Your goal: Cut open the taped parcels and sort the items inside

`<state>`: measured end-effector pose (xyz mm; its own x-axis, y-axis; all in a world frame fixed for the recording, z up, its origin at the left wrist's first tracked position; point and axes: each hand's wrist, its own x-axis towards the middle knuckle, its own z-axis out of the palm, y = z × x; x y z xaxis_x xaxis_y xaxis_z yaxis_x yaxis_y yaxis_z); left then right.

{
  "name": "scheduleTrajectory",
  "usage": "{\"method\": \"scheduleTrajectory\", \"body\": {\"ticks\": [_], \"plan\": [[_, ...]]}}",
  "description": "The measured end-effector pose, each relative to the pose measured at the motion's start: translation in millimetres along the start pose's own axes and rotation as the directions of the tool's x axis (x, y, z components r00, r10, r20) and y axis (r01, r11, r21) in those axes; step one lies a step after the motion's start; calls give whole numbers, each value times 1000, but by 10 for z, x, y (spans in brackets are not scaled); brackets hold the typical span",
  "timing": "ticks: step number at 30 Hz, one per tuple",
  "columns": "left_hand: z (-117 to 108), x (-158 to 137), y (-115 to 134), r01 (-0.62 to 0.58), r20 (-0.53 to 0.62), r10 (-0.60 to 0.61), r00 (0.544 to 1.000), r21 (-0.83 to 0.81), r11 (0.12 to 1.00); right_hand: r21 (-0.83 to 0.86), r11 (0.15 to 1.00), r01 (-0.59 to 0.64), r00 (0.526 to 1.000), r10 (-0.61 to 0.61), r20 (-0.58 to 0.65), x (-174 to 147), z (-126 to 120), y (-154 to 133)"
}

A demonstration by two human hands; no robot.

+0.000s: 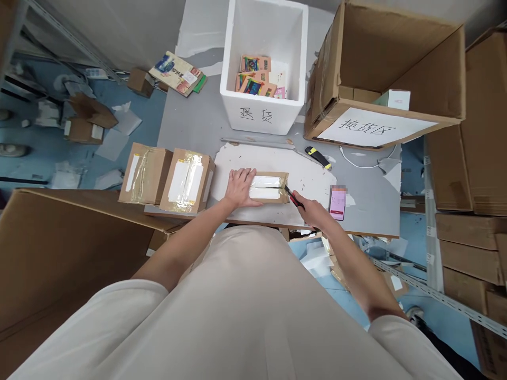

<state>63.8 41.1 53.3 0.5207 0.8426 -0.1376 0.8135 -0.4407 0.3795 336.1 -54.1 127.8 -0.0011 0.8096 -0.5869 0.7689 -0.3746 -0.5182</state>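
Note:
A small, flat cardboard box with white labels and clear tape lies on the table in front of me. My left hand rests on its left end, fingers spread, pressing it to the surface. My right hand grips a red and black utility knife. The knife's tip touches the box's right end, near the dark seam running between the labels. Just behind lies a second utility knife, black and yellow, untouched. A phone with a lit pink screen is to the right of my right hand.
Two taped cardboard boxes stand at the table's left. At the back are a white foam box holding several small colourful packs and a large open carton. Books lie at the back left corner. Stacked cartons stand right.

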Motion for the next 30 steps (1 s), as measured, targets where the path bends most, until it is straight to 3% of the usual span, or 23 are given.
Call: {"method": "scheduleTrajectory", "body": {"ticks": [3, 7, 12, 15, 18, 21, 23, 25, 27, 30], "plan": [[6, -9, -5, 10, -19, -10, 1000, -32, 999, -124, 992, 10, 999, -15, -41, -64, 61, -50], [-1, -14, -1, 18, -12, -19, 1000, -42, 999, -147, 988, -49, 996, 60, 70, -204, 177, -60], [24, -10, -24, -3, -16, 2, 1000, -64, 998, -218, 970, -103, 992, 85, -91, -382, 397, -78], [34, -12, -72, -37, -37, 33, 999, -95, 995, -68, 989, -128, 985, 119, -122, -607, 467, 78], [16, -75, -141, -76, -112, 57, 992, -169, 983, 207, 970, -128, 935, 188, -300, -672, 567, 282], [48, -256, -225, -44, -234, -24, 972, -283, 958, 576, 817, 12, 858, 288, -426, -377, 768, 348], [147, -428, -288, 13, -273, -132, 953, -398, 917, 718, 688, 110, 851, 308, -425, -69, 925, 288], [302, -594, -349, 99, -209, -249, 946, -544, 833, 784, 601, 153, 869, 296, -396, 205, 1058, 184], [467, -711, -398, 198, -55, -320, 946, -683, 703, 817, 554, 157, 880, 296, -370, 373, 1145, 85], [594, -766, -422, 237, 51, -336, 941, -805, 544, 810, 563, 164, 865, 314, -393, 415, 1165, 16]]}}
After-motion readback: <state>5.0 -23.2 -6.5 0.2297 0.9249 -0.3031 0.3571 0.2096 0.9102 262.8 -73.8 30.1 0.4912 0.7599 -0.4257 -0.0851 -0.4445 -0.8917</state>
